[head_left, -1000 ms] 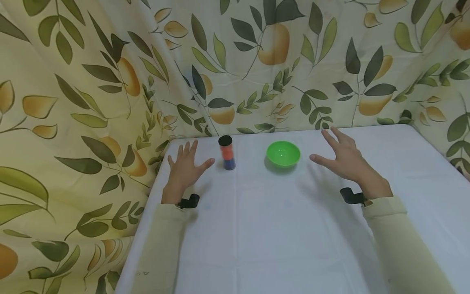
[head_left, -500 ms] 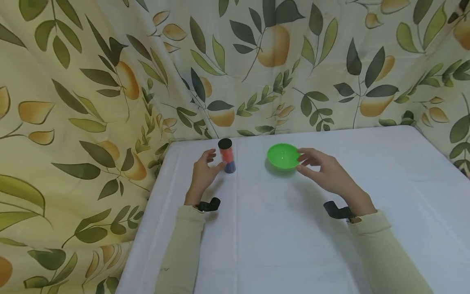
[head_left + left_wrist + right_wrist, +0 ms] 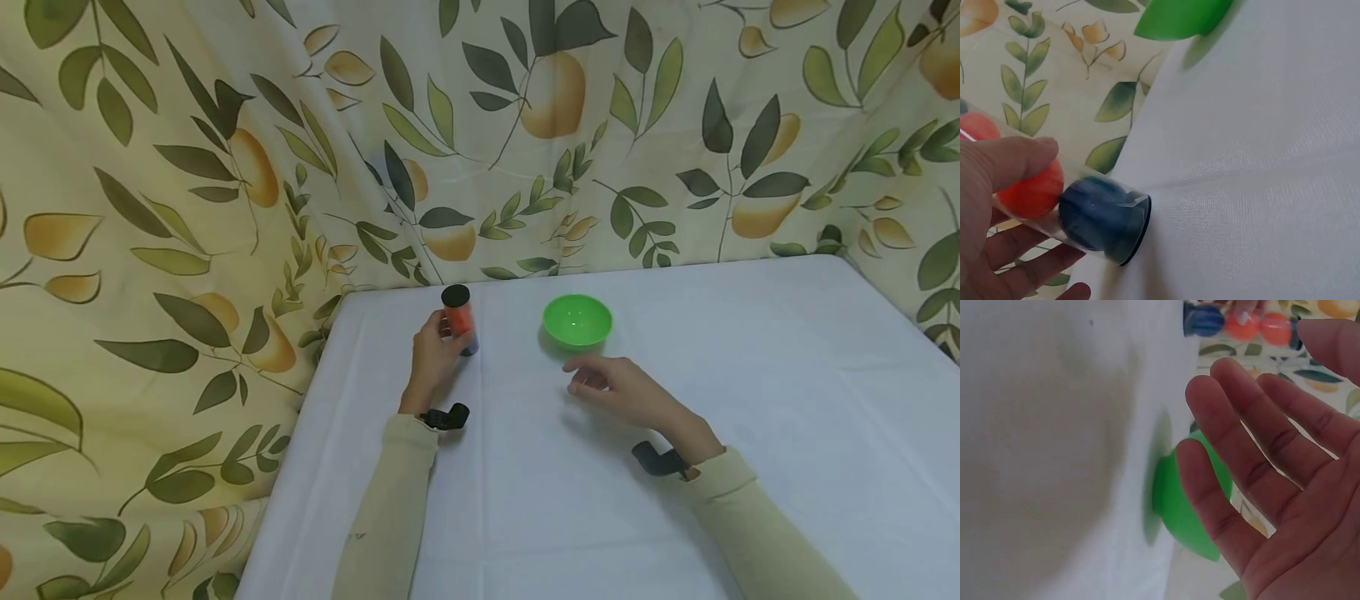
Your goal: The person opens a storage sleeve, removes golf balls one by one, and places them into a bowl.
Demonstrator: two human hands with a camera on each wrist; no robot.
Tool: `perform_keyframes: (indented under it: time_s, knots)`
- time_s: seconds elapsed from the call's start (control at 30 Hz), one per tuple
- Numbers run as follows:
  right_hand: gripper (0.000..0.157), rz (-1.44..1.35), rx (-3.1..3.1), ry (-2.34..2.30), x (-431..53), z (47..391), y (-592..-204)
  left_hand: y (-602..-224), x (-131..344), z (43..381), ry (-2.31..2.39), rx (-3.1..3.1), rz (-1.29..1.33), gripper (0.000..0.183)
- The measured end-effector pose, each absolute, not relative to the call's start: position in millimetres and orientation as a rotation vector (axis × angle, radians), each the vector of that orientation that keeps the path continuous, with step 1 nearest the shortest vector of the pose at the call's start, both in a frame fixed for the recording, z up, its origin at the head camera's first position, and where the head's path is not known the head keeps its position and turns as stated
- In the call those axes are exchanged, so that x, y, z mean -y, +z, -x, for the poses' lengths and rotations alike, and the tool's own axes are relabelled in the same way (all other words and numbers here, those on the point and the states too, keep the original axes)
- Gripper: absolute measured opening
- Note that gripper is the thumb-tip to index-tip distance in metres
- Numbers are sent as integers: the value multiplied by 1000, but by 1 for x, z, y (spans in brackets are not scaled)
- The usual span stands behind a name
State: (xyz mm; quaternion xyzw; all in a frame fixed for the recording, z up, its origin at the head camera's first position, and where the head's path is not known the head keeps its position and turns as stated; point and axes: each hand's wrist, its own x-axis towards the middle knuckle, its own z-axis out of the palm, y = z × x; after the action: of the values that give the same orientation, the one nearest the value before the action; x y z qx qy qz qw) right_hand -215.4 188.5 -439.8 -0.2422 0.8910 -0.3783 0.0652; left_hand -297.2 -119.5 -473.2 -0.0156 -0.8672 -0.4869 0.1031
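A clear tube with a black top stands upright near the table's far edge. Orange balls and a dark blue ball show through its wall in the left wrist view. My left hand grips the tube from the left, thumb on the near side and fingers around behind. To the right stands a green bowl, with no contents visible in it. My right hand hovers in front of the bowl, apart from it, its fingers loosely bent and holding nothing.
A white cloth covers the table. Behind it and along the left hangs a curtain printed with leaves and fruit. Each wrist wears a small black camera, such as the right wrist camera.
My left hand has moved right and closed around the tube. My right hand first reached the bowl's right rim, then drew back towards me and left. The bowl stays in place.
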Motion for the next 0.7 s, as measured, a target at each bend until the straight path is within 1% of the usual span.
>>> perform_keyframes:
  time_s: [0.33, 0.5, 0.7]
  knots:
    - [29, 732, -2679, -1154, -181, 217, -450, -479, 117, 295, -1345, 2523, 82, 47]
    - [29, 730, -2703, -1190, -175, 219, -449, -477, 116, 293, -1306, 2545, 160, 47]
    - [27, 723, -2732, -1246, -169, 222, -447, -471, 115, 292, -1192, 2581, 313, 47]
